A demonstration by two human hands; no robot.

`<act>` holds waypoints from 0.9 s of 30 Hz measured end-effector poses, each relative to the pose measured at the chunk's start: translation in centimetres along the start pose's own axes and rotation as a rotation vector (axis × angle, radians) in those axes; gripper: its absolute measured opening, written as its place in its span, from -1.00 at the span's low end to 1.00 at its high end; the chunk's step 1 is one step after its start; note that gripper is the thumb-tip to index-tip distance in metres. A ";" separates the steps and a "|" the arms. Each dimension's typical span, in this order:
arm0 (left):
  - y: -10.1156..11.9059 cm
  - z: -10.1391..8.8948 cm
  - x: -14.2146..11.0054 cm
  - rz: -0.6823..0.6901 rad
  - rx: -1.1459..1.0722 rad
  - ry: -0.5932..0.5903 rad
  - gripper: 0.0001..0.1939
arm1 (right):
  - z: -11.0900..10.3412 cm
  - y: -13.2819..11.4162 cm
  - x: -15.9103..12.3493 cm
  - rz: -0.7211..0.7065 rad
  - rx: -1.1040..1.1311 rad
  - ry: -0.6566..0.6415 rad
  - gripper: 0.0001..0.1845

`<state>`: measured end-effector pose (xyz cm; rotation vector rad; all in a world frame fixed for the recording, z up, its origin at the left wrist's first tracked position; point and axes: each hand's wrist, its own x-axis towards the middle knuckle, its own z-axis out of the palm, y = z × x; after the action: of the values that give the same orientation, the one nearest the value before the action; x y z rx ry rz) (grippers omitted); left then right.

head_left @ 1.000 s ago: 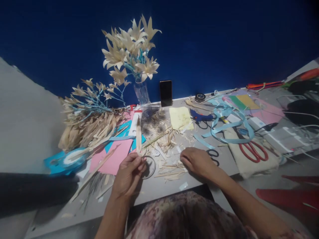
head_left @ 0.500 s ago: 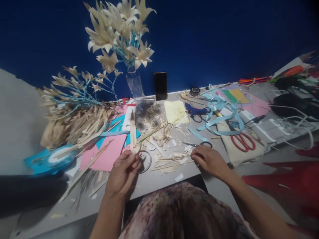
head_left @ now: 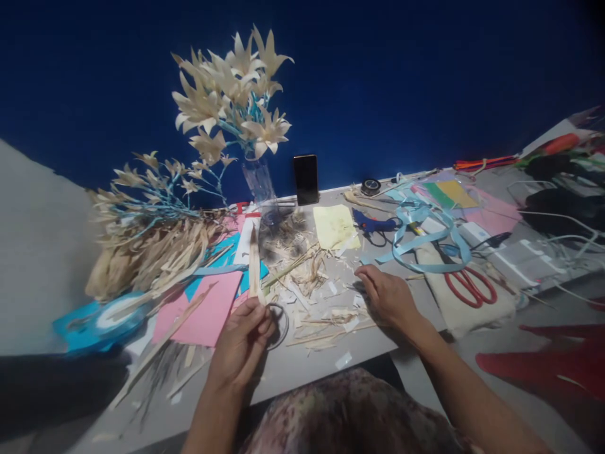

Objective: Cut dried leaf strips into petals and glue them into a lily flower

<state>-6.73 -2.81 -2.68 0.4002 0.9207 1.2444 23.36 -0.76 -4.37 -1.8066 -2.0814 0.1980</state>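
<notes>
My left hand [head_left: 246, 328] is closed, its thumb and fingers pinching the lower end of a pale dried husk strip [head_left: 254, 261] that stands upright. A grey ring-shaped roll [head_left: 280, 325] sits just beside those fingertips, partly behind the hand. My right hand [head_left: 387, 299] lies low over the table with its fingers curled downward, fingertips mostly hidden. It covers the spot where dark scissors lay, so what it grips cannot be made out. Husk scraps [head_left: 326, 315] and small white bits lie between the two hands.
A glass vase [head_left: 259, 183] of husk flowers [head_left: 227, 94] stands at the back beside an upright phone [head_left: 306, 180]. Pink paper [head_left: 208, 309] and bundled husks [head_left: 123, 258] lie left. Blue ribbon [head_left: 401, 252], a glue gun [head_left: 373, 221] and red-handled scissors [head_left: 472, 287] are to the right.
My right hand has shifted slightly forward, over the dark scissors, which no longer show. My left hand keeps its pinch on the husk strip. The camera view has tilted up a little.
</notes>
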 end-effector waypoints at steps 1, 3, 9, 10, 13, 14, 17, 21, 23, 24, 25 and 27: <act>0.1 0.0 0.0 -0.003 -0.002 0.006 -0.79 | -0.1 -0.4 0.7 -0.026 -0.009 -0.001 -0.73; 0.3 0.0 0.1 -0.003 -0.010 0.022 -0.79 | -0.3 -1.4 1.8 -0.102 -0.019 -0.021 -0.75; 0.4 -0.1 0.8 -0.028 -0.030 0.042 -0.78 | 0.4 -5.0 3.7 -0.104 0.041 -0.212 -0.88; 0.3 0.0 0.9 -0.034 -0.037 0.038 -0.78 | 0.6 -5.5 3.9 -0.087 0.038 -0.241 -0.89; 0.1 0.3 1.0 -0.061 -0.060 0.008 -0.79 | 1.5 -6.4 4.5 -0.099 0.035 -0.293 -0.85; 0.1 0.4 1.0 -0.073 -0.064 0.000 -0.79 | 1.8 -6.5 4.6 -0.110 0.039 -0.302 -0.86; 0.0 0.5 1.0 -0.095 -0.065 -0.006 -0.79 | 2.4 -6.3 4.8 -0.107 0.045 -0.310 -0.85; 0.2 0.4 0.9 -0.110 -0.065 -0.017 -0.79 | 2.4 -5.2 4.6 -0.082 0.056 -0.312 -0.84; 0.3 0.3 0.8 -0.122 -0.063 -0.017 -0.79 | 2.1 -4.3 4.6 -0.061 0.048 -0.309 -0.83; 0.4 0.3 0.6 -0.129 -0.063 -0.014 -0.78 | 2.0 -3.9 4.7 -0.041 0.038 -0.302 -0.81; 0.5 0.4 0.5 -0.132 -0.065 -0.010 -0.78 | 1.8 -3.5 4.8 -0.016 0.023 -0.291 -0.80; 0.6 0.5 0.3 -0.139 -0.070 -0.008 -0.77 | 1.5 -2.8 5.2 0.030 -0.007 -0.274 -0.77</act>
<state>-6.70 -2.19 -2.08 0.2808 0.8810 1.1432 19.68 4.10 -3.79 -1.9057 -2.2383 0.4716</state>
